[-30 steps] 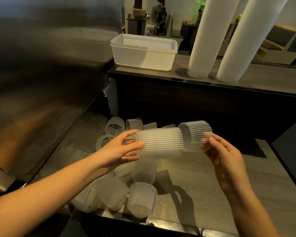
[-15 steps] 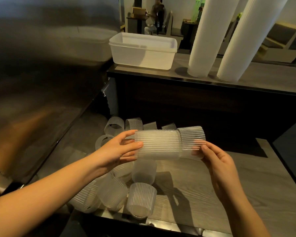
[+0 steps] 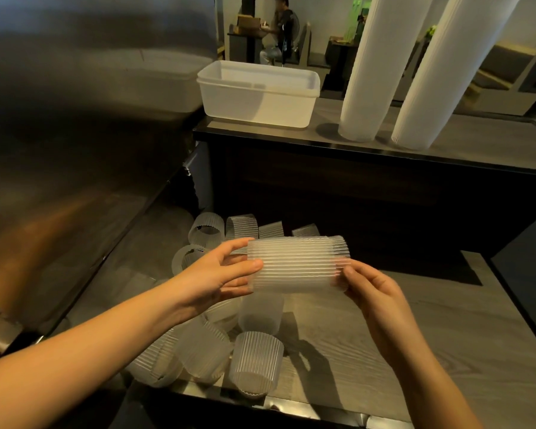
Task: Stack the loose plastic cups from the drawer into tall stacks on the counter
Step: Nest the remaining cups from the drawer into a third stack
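At frame centre, the left hand and right hand pinch opposite ends of nested ribbed translucent plastic cups, held sideways.

no text, label, brand, number or sign can be read on anything here.

Two levels here. The far one is a dark counter with a grey top. A white plastic tub sits at its left end. To the right of that, two tall stacks of cups, a left stack and a right stack, stand side by side, close but not touching. The near, lower level is a pulled-out drawer with a wood-grain floor. Loose ribbed cups lie jumbled along its left side, many tipped over, with a few more cups at the far left.
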Motion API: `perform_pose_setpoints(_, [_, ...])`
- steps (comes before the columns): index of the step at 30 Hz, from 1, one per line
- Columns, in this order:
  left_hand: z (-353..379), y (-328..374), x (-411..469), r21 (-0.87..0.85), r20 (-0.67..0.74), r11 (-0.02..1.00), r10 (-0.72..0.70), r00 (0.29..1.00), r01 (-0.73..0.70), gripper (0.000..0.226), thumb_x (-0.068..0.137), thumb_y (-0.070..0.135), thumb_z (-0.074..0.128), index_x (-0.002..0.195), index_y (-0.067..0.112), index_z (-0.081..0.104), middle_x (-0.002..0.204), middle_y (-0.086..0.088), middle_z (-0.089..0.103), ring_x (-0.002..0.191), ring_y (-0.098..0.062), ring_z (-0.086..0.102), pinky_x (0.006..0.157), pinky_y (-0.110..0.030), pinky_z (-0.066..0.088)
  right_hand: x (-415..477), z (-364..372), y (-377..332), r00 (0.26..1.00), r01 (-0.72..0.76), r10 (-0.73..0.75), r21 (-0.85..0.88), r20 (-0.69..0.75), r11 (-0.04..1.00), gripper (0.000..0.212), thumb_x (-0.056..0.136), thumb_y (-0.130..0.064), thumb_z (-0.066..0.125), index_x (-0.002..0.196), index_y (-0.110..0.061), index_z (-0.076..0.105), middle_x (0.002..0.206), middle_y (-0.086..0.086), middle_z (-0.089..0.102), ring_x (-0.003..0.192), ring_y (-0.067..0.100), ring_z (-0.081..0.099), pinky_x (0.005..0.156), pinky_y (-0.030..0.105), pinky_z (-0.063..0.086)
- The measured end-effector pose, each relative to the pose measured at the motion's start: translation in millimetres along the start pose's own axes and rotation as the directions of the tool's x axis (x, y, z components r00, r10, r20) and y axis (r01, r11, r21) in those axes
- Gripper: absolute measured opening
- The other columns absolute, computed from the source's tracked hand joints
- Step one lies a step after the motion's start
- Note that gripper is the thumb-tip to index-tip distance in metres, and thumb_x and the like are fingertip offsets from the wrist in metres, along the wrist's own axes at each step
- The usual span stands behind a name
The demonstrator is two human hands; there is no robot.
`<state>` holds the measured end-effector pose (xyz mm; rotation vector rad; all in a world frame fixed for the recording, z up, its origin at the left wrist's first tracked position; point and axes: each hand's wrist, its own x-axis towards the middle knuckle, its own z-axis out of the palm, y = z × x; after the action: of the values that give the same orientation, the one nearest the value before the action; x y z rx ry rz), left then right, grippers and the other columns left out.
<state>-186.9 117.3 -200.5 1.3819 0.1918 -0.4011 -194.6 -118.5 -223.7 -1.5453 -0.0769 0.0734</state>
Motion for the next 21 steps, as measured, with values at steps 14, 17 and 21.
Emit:
perform_pose_setpoints(14, [-4,-4,2,0.022,-0.016,1.0,-0.002,1.0,0.003,0.077,0.061,0.024,0.071,0.133,0.021,0.045,0.121,-0.003,0.061,0.099,-0.019,0.067,0.084,-0.032,0.055,57,-6,29,0.978,-0.013,-0.021,-0.159,-0.207,0.987,0.021,0.095,-0.018,0.043,0.107,-0.021,0.06,0.109,0.004,0.063,0.104,0.014,0.059,0.091,0.028,0.048])
perform_pose_setpoints(17, [-4,-5,1,0.033,-0.006,0.999,-0.007,1.0,0.007,0.081,0.059,0.025,0.072,0.135,0.021,0.044,0.124,-0.005,0.06,0.1,-0.019,0.067,0.085,-0.033,0.055,87,-12,57,0.969,-0.152,0.08,-0.307,-0.233,0.939,0.025,0.092,-0.019,0.051,0.117,-0.018,0.058,0.118,0.004,0.06,0.113,0.02,0.055,0.099,0.041,0.044])
perform_pose_setpoints(21, [-6,-4,2,0.035,0.004,0.999,-0.004,1.0,0.004,0.079,0.06,0.025,0.072,0.134,0.022,0.045,0.123,-0.004,0.06,0.089,-0.013,0.068,0.085,-0.032,0.055,110,-12,66,0.957,-0.248,0.153,-0.422,-0.245,0.872,0.041,0.091,-0.017,0.054,0.131,-0.013,0.046,0.131,0.008,0.052,0.121,0.024,0.049,0.1,0.037,0.041])
